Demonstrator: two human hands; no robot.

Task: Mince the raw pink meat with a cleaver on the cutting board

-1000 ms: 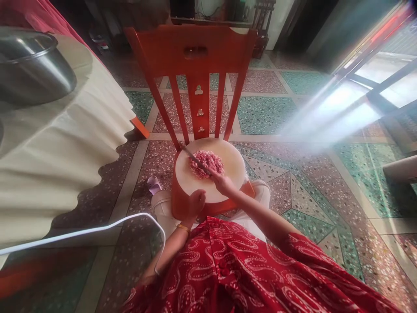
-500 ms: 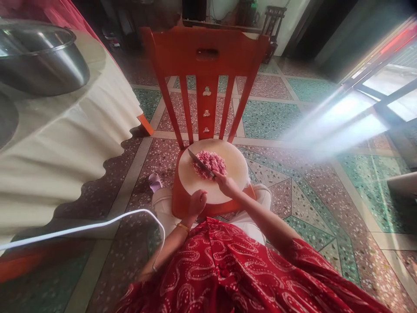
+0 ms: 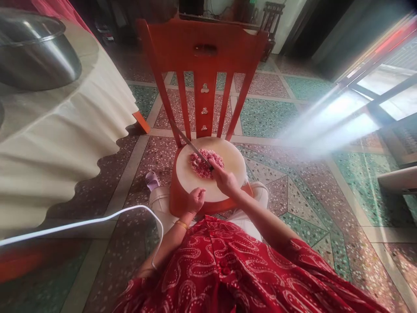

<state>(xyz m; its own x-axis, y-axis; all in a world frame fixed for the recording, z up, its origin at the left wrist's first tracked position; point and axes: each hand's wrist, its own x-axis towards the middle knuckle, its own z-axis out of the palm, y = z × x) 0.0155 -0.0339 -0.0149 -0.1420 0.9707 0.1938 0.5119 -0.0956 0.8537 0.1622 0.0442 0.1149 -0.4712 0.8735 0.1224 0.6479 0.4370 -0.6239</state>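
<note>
My right hand (image 3: 224, 179) grips the handle of a knife (image 3: 192, 145). Its blade is raised and slants up to the far left, above a mound of minced pink meat (image 3: 206, 163). The meat lies in the middle of a round, pale chopping board (image 3: 232, 153), which rests on the seat of a reddish wooden chair (image 3: 174, 198). By the board's near left edge is my left hand (image 3: 196, 199), its fingers curled in and nothing visible in them.
On the left a steel pot (image 3: 42, 61) stands on a table with a cream cloth (image 3: 74, 117). A white cable (image 3: 97, 219) crosses in front of my left arm. The chair's backrest (image 3: 202, 39) rises behind the board. A pink slipper (image 3: 152, 181) lies on the floor.
My right hand has lifted the knife off the meat, so the blade now points up towards the chair back. My left hand stays by the board's edge. The view has shifted slightly.
</note>
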